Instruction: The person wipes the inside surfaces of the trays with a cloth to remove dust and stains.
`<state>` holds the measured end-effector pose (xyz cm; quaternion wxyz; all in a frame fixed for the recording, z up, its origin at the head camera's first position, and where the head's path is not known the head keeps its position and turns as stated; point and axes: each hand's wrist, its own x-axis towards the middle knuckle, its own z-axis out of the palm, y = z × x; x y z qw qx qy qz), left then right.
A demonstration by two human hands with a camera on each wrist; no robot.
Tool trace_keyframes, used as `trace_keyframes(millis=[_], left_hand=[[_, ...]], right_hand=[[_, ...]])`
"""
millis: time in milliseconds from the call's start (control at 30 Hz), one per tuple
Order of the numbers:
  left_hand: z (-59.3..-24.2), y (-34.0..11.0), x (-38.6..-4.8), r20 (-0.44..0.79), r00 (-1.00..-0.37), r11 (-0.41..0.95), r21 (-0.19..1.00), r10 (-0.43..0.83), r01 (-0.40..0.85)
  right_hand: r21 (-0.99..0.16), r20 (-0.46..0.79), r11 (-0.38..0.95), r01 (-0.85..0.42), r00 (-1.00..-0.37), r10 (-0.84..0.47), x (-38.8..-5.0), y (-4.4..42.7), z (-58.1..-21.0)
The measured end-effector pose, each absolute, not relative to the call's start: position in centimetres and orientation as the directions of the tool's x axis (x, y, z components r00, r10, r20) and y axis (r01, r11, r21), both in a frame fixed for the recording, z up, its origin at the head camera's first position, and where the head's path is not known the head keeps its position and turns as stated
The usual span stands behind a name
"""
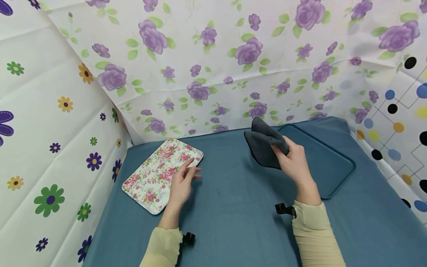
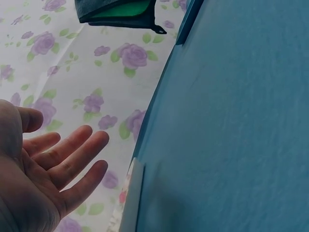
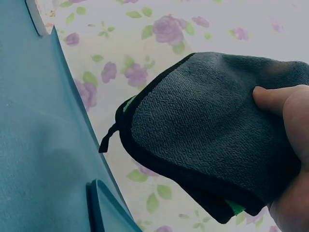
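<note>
In my right hand (image 1: 295, 159) I grip a folded dark grey cloth (image 1: 263, 146), held above the table near the blue tray. The right wrist view shows the cloth (image 3: 203, 116) up close, with black edging, a small hanging loop and green on its inner side; my thumb presses on its face. My left hand (image 1: 181, 183) hovers over the right edge of a white tray with pink flowers (image 1: 153, 174). Its fingers are spread and loosely bent, holding nothing, as the left wrist view of the hand (image 2: 53, 174) also shows.
A blue rimmed tray (image 1: 333, 167) lies on the right of the blue tablecloth (image 1: 230, 222), partly behind my right hand. Flowered sheeting (image 1: 200, 74) hangs along the back edge, with patterned sheets on both sides. Each wrist carries a small black device (image 1: 189, 238).
</note>
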<state>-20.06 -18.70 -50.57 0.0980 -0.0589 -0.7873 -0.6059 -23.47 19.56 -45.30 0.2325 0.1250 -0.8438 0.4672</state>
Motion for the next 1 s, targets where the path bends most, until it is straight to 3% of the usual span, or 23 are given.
trace_keyframes(millis=[167,367,700,1000], left_hand=[[-50.2,-20.2,-20.2,0.211,-0.976,0.291,0.938,-0.053,0.187],[-49.4,-23.8,-21.5,0.146,-0.986,0.489,0.867,-0.077,0.090],[-48.7,-32.2,-26.1,-0.016,-0.997,0.790,0.610,-0.075,-0.069],[-50.0,-37.5,-27.2,-0.148,-0.976,0.898,0.390,-0.159,-0.205]], right_hand=[[-0.720,0.514,0.549,-0.425,-0.858,0.009,-23.4,19.6,-45.2],[-0.718,0.509,0.564,-0.408,-0.860,0.025,-23.1,20.1,-45.2],[-0.723,0.536,0.567,-0.395,-0.838,0.099,-22.6,21.2,-44.6],[-0.745,0.526,0.547,-0.382,-0.841,0.129,-22.7,21.2,-45.0]])
